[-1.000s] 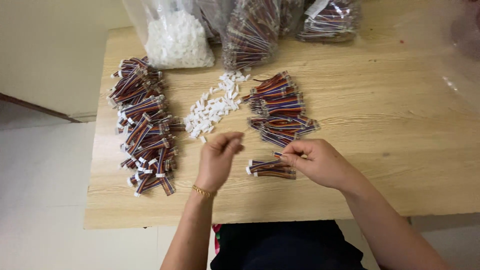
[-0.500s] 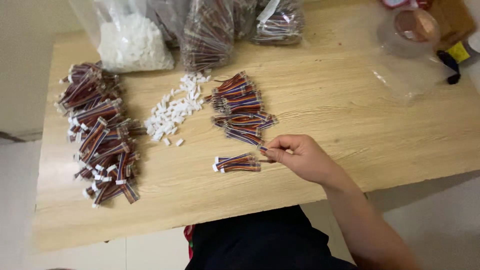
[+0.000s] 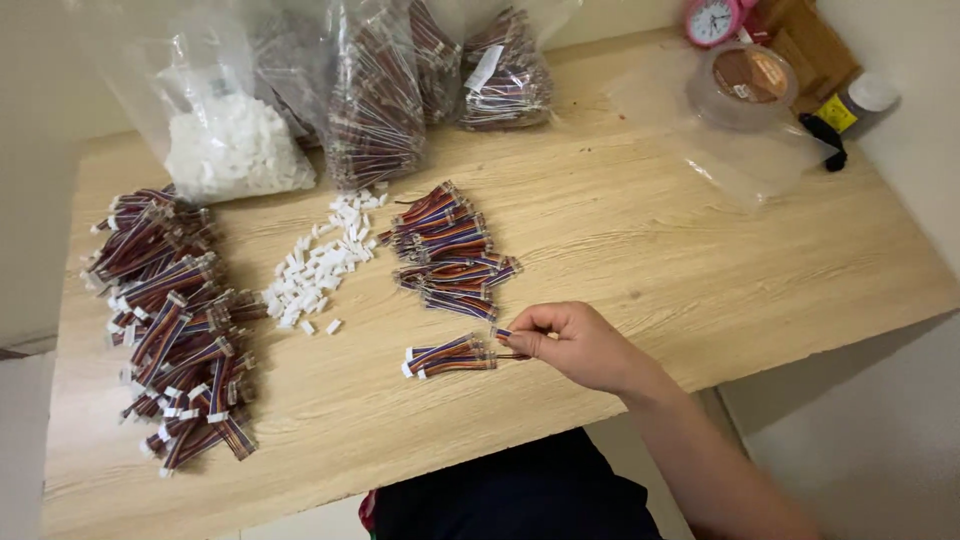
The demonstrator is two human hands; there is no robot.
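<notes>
On a pale wooden table (image 3: 700, 250), the right hand (image 3: 575, 345) pinches one end of a small bundle of coloured wires (image 3: 450, 355), thumb and forefinger closed on it at the hand's left edge. The bundle lies flat near the front edge of the table, its long axis running left to right, white connector ends pointing left, away from the fingers. Just beyond it sits a stack of similar wire bundles (image 3: 450, 245), then a scatter of loose white connectors (image 3: 320, 270) and a larger heap of finished bundles (image 3: 170, 320) at far left. The left hand is out of view — a second ago it worked beside the right. The camera view has since swung right.
</notes>
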